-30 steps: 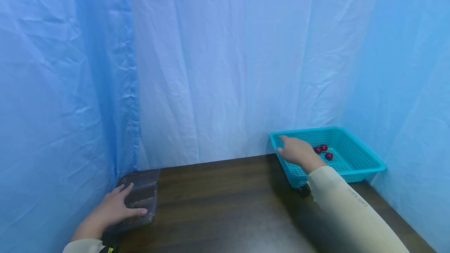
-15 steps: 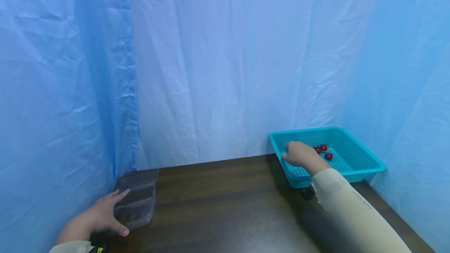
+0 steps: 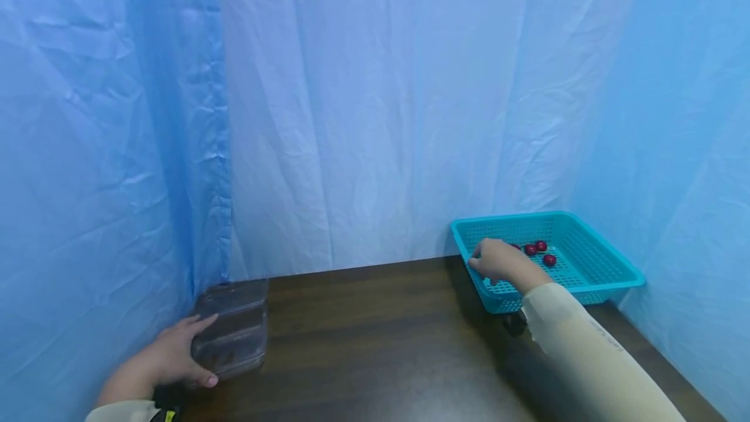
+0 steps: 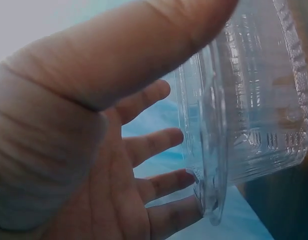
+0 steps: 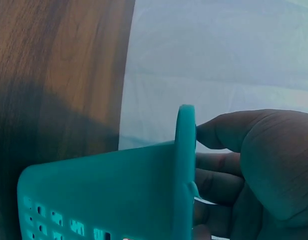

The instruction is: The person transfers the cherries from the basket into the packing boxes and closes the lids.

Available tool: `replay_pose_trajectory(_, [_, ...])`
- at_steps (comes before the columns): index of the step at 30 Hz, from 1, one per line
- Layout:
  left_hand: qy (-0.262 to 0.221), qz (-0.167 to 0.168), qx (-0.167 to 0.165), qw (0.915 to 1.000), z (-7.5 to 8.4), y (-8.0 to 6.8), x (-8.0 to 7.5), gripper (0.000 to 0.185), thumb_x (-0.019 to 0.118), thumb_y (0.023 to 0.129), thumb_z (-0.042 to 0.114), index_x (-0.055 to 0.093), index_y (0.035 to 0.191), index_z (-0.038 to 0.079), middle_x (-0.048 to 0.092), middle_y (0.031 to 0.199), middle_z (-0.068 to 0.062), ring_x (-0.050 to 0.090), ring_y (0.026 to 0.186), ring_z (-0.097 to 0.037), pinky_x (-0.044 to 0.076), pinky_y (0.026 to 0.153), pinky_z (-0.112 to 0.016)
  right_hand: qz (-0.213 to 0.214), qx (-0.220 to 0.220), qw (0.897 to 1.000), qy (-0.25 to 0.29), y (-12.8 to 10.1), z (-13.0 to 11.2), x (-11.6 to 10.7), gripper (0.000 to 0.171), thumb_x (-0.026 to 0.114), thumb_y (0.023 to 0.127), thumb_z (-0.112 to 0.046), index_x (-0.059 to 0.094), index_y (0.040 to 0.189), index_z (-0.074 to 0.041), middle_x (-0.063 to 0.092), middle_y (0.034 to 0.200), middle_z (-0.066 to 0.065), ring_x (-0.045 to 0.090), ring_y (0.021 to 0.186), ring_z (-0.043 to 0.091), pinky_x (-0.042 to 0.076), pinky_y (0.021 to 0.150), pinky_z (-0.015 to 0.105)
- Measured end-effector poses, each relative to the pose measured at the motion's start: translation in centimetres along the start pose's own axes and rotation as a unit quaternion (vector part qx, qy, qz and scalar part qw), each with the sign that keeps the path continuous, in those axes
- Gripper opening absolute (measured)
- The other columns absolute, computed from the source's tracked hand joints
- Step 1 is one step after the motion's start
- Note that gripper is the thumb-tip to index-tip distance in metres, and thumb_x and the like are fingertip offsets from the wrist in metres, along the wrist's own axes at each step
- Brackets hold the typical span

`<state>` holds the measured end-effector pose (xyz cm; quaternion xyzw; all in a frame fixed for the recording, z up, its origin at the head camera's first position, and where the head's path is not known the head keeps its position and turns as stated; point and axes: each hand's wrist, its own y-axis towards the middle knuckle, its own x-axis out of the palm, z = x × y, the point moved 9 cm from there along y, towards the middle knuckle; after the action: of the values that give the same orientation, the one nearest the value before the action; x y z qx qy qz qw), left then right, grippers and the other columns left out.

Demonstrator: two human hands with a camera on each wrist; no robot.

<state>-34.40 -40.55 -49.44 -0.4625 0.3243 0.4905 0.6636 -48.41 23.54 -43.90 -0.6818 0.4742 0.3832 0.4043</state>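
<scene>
Head view, left hand (image 3: 161,363) fingers gripping clear container (image 3: 231,331), right hand (image 3: 498,262) seemingly pinching basket (image 3: 609,266) rim.

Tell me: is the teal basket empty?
No, the basket holds a few small red fruits beside the right hand gripping its rim.

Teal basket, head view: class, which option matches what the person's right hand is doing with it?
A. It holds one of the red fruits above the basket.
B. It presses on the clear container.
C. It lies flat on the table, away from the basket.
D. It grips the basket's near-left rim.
D: the right hand curls over the near-left rim of the teal basket, with the thumb outside the wall in the right wrist view, while the red fruits lie untouched inside.
</scene>
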Motion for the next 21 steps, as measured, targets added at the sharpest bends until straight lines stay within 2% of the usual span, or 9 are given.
replay_pose_trajectory(2, [0.007, 0.004, -0.005, 1.0, 0.4, 0.1, 0.0, 0.137, 0.107, 0.068, 0.057, 0.04, 0.173, -0.001, 0.03, 0.168, -0.052, 0.032, 0.147, -0.083, 0.045, 0.111, -0.087, -0.003, 0.0, 1.0, 0.002, 0.0, 0.0, 0.1, 0.028, 0.072, 0.113, -0.03, 0.081, 0.117, -0.004, 0.077, 0.096, 0.009, 0.075, 0.077, 0.022, 0.07, 0.08, 0.045])
replay_pose_trajectory(5, [0.016, 0.017, -0.015, 0.9996, 1.0, 0.2, 0.0, 0.14, 0.107, 0.064, 0.06, 0.041, 0.172, -0.001, 0.037, 0.165, -0.05, 0.038, 0.144, -0.081, 0.046, 0.111, -0.086, -0.005, 0.006, 1.0, 0.001, -0.1, 0.1, 0.2, 0.034, 0.074, 0.111, -0.031, 0.078, 0.129, -0.002, 0.077, 0.1, 0.009, 0.075, 0.079, 0.021, 0.071, 0.083, 0.047])
replay_pose_trajectory(8, [0.026, 0.03, -0.011, 0.9992, 2.0, 0.2, 0.0, 0.137, 0.107, 0.065, 0.059, 0.044, 0.17, -0.004, 0.041, 0.163, -0.049, 0.041, 0.141, -0.079, 0.046, 0.111, -0.086, -0.004, 0.012, 1.0, 0.0, -0.2, 0.1, 0.4, 0.04, 0.075, 0.11, -0.032, 0.075, 0.137, -0.001, 0.076, 0.101, 0.01, 0.075, 0.08, 0.021, 0.071, 0.084, 0.048])
replay_pose_trajectory(13, [0.033, 0.039, 0.003, 0.9987, 3.9, 0.3, 0.4, 0.131, 0.106, 0.068, 0.061, 0.05, 0.168, -0.001, 0.042, 0.165, -0.044, 0.043, 0.141, -0.074, 0.047, 0.109, -0.086, -0.006, 0.006, 1.0, -0.006, -0.5, -0.3, 0.6, 0.038, 0.072, 0.113, -0.032, 0.075, 0.135, -0.002, 0.072, 0.095, 0.009, 0.074, 0.079, 0.022, 0.069, 0.084, 0.046])
replay_pose_trajectory(18, [0.032, 0.034, -0.012, 0.9988, 5.5, 0.0, 1.0, 0.132, 0.102, 0.069, 0.069, 0.049, 0.17, 0.004, 0.043, 0.168, -0.036, 0.044, 0.142, -0.066, 0.05, 0.105, -0.085, -0.007, 0.001, 1.0, -0.008, -1.0, -0.9, 0.6, 0.025, 0.068, 0.115, -0.032, 0.076, 0.114, -0.008, 0.069, 0.09, 0.009, 0.074, 0.078, 0.022, 0.066, 0.081, 0.045])
replay_pose_trajectory(21, [0.047, 0.036, -0.023, 0.998, 6.3, -0.2, 1.3, 0.132, 0.098, 0.07, 0.076, 0.049, 0.17, 0.005, 0.045, 0.168, -0.033, 0.044, 0.142, -0.064, 0.052, 0.102, -0.084, -0.007, 0.0, 1.0, -0.009, -1.1, -1.1, 0.6, 0.027, 0.068, 0.115, -0.033, 0.074, 0.1, -0.011, 0.068, 0.086, 0.009, 0.076, 0.077, 0.024, 0.064, 0.077, 0.042])
